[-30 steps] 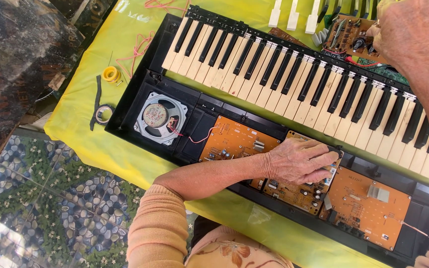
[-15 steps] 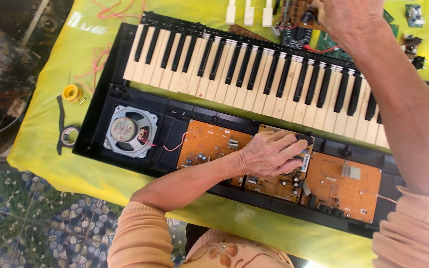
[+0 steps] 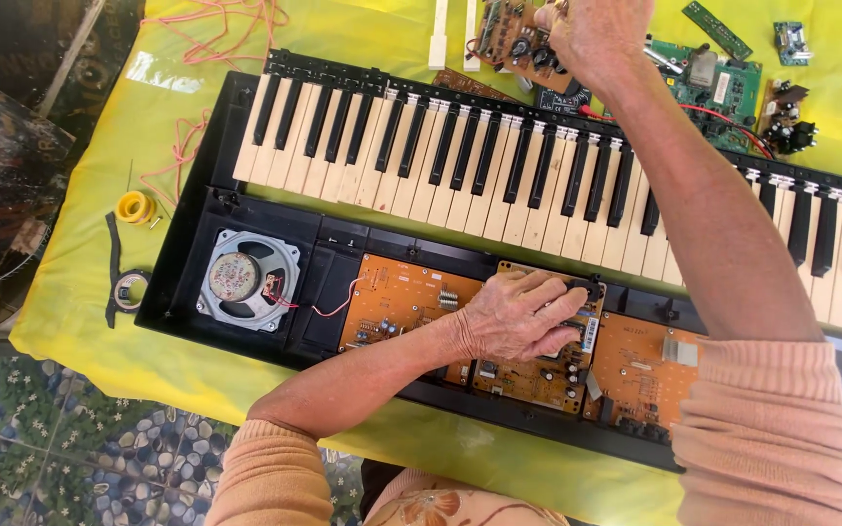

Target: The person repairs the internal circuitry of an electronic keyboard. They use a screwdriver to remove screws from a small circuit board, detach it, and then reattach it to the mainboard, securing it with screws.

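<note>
An opened electronic keyboard (image 3: 246,321) lies on a yellow cloth, its black and white keys (image 3: 460,166) across the top and orange circuit boards (image 3: 397,297) in the lower tray. My left hand (image 3: 518,317) rests palm down on the middle circuit board, fingers curled over a dark part at its right end. My right hand (image 3: 592,34) reaches past the keys to the far side and is closed on a small brown circuit board (image 3: 504,29) studded with components.
A round speaker (image 3: 246,278) with red wires sits in the tray's left end. A yellow solder spool (image 3: 134,206) and a black ring piece (image 3: 127,289) lie at the left. Green boards (image 3: 708,73), loose white keys (image 3: 440,34) and pink string (image 3: 216,19) sit at the far edge.
The view has swung left and down, showing more of the far table edge. My right hand has closed on the small brown board. My left hand stays on the middle board.
</note>
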